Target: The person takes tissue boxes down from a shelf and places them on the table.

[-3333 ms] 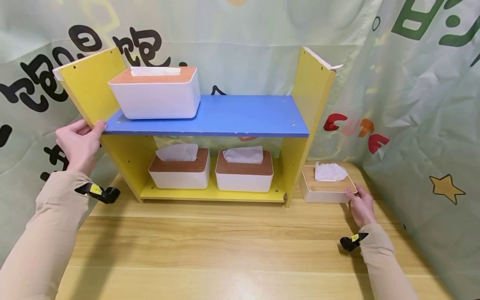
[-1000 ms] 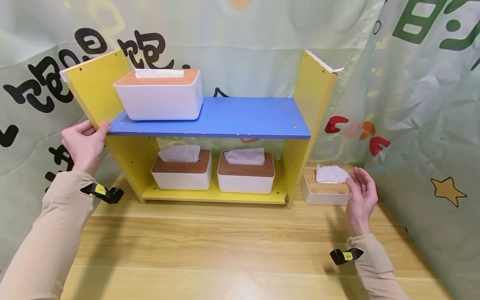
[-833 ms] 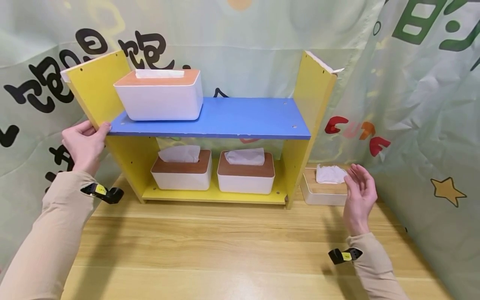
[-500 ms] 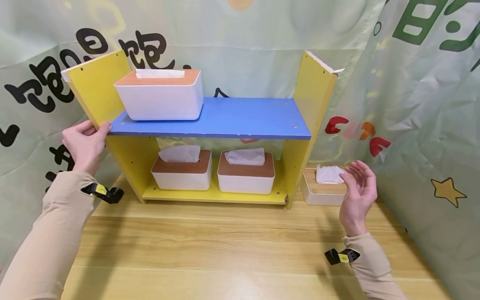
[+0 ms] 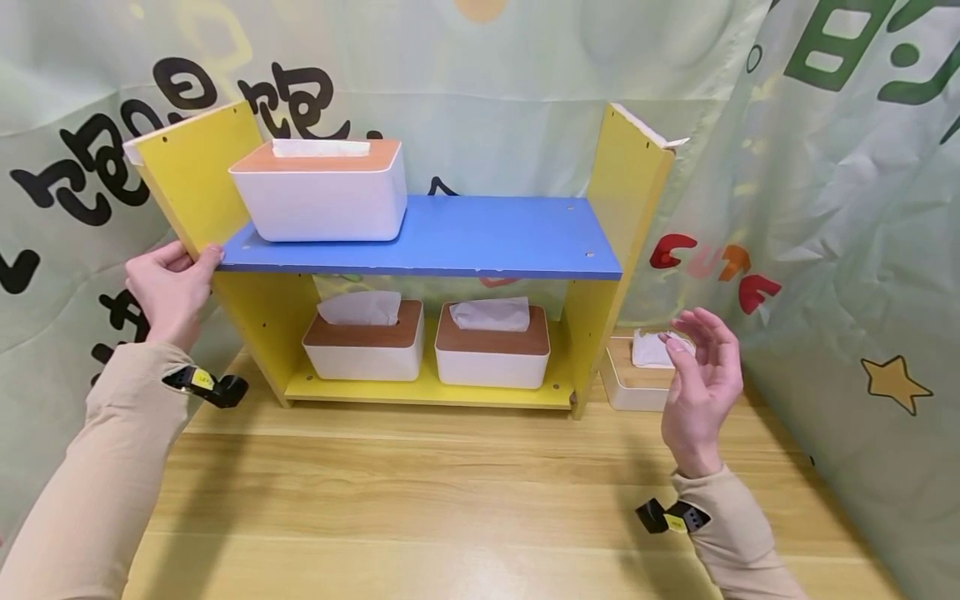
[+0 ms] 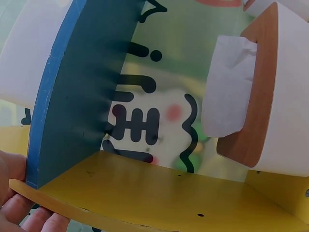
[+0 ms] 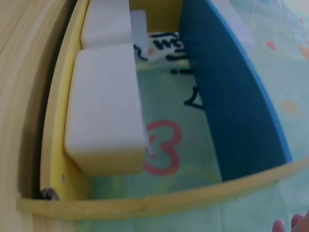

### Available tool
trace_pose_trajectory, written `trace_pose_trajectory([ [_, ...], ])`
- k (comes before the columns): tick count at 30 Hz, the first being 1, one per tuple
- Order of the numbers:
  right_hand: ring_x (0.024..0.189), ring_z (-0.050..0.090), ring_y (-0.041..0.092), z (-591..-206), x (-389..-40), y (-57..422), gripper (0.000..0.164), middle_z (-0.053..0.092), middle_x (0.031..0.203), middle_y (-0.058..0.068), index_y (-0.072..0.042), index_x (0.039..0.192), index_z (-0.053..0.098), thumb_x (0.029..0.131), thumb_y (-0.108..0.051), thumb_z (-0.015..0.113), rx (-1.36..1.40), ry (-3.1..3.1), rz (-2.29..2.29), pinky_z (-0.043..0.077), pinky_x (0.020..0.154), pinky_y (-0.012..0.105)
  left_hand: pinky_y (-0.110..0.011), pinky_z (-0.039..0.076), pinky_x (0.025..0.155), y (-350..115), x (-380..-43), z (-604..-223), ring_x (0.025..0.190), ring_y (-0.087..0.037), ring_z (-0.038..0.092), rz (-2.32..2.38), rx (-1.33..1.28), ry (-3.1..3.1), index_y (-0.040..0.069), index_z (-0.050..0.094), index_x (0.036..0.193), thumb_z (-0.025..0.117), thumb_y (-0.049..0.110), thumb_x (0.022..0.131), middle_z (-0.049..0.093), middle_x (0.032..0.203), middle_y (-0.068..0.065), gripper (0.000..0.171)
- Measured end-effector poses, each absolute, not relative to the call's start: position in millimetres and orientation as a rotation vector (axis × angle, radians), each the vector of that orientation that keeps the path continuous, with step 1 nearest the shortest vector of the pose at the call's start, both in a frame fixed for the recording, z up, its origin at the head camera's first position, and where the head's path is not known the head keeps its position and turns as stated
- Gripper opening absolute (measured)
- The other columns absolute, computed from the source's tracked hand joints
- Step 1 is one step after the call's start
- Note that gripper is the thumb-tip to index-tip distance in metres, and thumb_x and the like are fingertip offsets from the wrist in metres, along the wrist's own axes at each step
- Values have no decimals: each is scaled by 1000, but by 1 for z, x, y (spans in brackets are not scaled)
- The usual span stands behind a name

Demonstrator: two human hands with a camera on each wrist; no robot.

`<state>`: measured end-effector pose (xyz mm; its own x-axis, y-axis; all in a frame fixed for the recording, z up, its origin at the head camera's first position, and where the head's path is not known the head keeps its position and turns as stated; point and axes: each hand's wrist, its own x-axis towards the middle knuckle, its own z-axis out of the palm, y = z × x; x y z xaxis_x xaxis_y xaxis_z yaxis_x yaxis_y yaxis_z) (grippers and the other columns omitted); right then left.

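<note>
My left hand grips the front edge of the shelf unit's yellow left side panel, its thumb at the corner of the blue shelf board. In the left wrist view the fingers wrap around the panel's edge. My right hand is raised with loosely bent fingers, holding nothing. It partly hides a low tissue box with a pale wooden lid, which sits on the table right of the shelf. Only fingertips of this hand show in the right wrist view.
A large white tissue box stands at the left of the blue board. Below, two brown-lidded tissue boxes, one left and one right, rest on the yellow bottom board. Printed cloth hangs behind the wooden table.
My right hand has let go of the low tissue box at the right, lifted, and drifted left toward the shelf. My left hand keeps its grip on the side panel.
</note>
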<state>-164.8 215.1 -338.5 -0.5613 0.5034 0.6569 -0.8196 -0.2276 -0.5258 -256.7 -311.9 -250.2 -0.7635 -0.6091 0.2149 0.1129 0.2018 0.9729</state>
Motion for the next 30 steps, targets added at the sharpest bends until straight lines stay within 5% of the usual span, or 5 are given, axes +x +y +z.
trace_pose_trajectory([
  [30, 128, 54, 22, -291, -161, 143, 50, 58, 133, 6, 1, 136, 51, 88, 14, 48, 830, -1366, 1902, 45, 113, 35, -4, 48, 59, -311, -255, -250, 62, 14, 61, -1565, 465, -1949, 6, 67, 130, 77, 20, 85, 59, 57, 34, 48],
])
